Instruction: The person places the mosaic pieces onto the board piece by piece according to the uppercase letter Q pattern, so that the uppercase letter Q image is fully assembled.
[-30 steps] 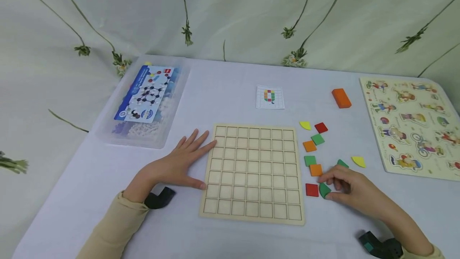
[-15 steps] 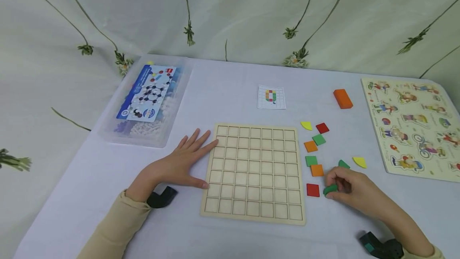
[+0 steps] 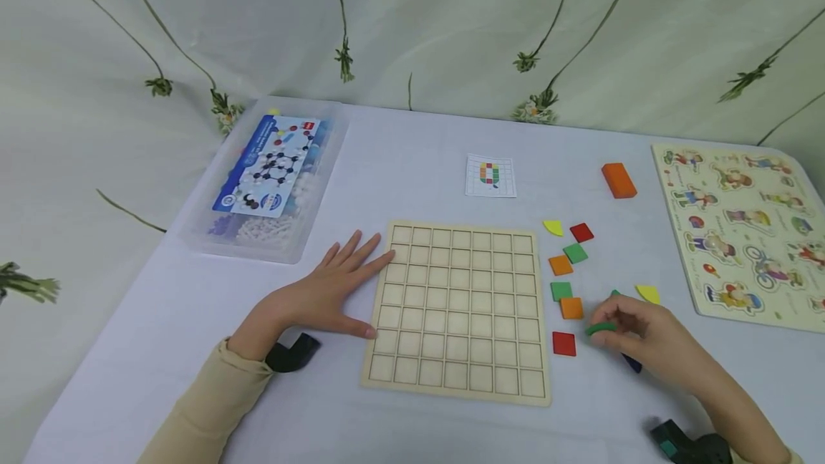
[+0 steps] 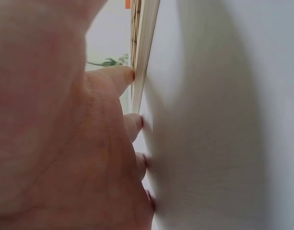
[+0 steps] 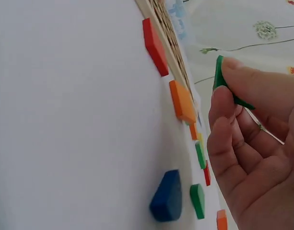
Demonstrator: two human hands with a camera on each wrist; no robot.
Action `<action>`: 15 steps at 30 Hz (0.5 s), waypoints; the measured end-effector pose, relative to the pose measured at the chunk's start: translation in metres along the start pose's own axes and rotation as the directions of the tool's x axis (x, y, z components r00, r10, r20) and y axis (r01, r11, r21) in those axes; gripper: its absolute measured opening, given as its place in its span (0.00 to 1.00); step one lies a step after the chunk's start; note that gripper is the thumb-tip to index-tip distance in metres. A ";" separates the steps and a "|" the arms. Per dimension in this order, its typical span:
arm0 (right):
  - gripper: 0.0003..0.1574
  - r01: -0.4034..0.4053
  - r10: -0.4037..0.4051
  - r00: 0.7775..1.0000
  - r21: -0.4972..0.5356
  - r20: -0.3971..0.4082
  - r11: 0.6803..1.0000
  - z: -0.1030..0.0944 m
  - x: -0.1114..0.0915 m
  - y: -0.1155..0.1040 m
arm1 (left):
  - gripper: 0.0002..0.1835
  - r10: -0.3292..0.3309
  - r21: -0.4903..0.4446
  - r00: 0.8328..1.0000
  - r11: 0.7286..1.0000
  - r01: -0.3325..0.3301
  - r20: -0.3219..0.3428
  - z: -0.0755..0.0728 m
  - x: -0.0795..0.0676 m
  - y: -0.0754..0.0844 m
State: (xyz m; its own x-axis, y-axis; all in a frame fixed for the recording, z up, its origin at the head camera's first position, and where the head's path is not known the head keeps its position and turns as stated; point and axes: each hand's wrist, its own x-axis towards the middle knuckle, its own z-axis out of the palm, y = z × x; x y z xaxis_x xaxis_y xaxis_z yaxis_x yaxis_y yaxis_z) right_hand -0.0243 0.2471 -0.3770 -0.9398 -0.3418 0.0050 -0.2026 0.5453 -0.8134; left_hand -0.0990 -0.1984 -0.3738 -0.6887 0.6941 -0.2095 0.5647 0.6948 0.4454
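A wooden grid board (image 3: 382,263) lies flat on the table. My left hand (image 3: 316,304) has its fingers spread, with the thumb and index finger touching the board's left edge. To the board's right, my right hand (image 3: 654,339) pinches a green quarter-round tile (image 3: 601,329) between thumb and fingers. In the right wrist view that green tile (image 5: 218,75) is tilted and off the tablecloth. Below the right hand lies a dark blue piece (image 5: 168,199), mostly hidden in the head view. Nearby are a red square tile (image 3: 563,344) and an orange square tile (image 3: 571,308).
More tiles, including a yellow quarter-round (image 3: 647,293), lie right of the board. Behind it is a small pattern card (image 3: 477,186). An orange block (image 3: 619,180), a picture puzzle board (image 3: 715,235) and a clear plastic case (image 3: 283,242) stand farther out.
My right hand has picked the green quarter-round tile up from beside the red square and shifted slightly right. The blue piece now shows under it. My left hand stays at the board's edge.
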 end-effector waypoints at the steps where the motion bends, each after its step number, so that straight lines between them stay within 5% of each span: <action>1: 0.13 0.002 -0.002 1.000 0.026 -0.001 1.000 -0.001 0.001 -0.003 | 0.59 0.000 -0.001 1.000 1.000 0.000 0.001 0.000 0.000 0.000; 5: 0.13 0.026 -0.022 0.999 0.131 -0.030 0.991 -0.004 0.008 -0.016 | 0.59 -0.002 -0.002 1.000 1.000 0.002 0.005 0.000 0.000 0.001; 9: 0.20 0.102 -0.094 0.992 0.107 -0.079 0.989 -0.001 0.018 -0.031 | 0.59 -0.002 0.005 1.000 1.000 0.002 0.003 -0.001 0.000 0.002; 15: 0.15 0.148 -0.146 0.989 0.141 -0.028 0.979 0.013 0.035 -0.046 | 0.59 -0.002 0.000 1.000 1.000 0.002 -0.001 -0.001 0.001 0.001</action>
State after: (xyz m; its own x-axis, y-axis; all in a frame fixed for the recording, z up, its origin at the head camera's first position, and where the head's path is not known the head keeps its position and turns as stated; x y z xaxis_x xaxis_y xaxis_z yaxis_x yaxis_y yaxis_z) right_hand -0.0445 0.2002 -0.3469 -0.9075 -0.3961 0.1395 -0.2988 0.3757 -0.8773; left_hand -0.0992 -0.1973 -0.3723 -0.6904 0.6924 -0.2097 0.5632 0.6963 0.4448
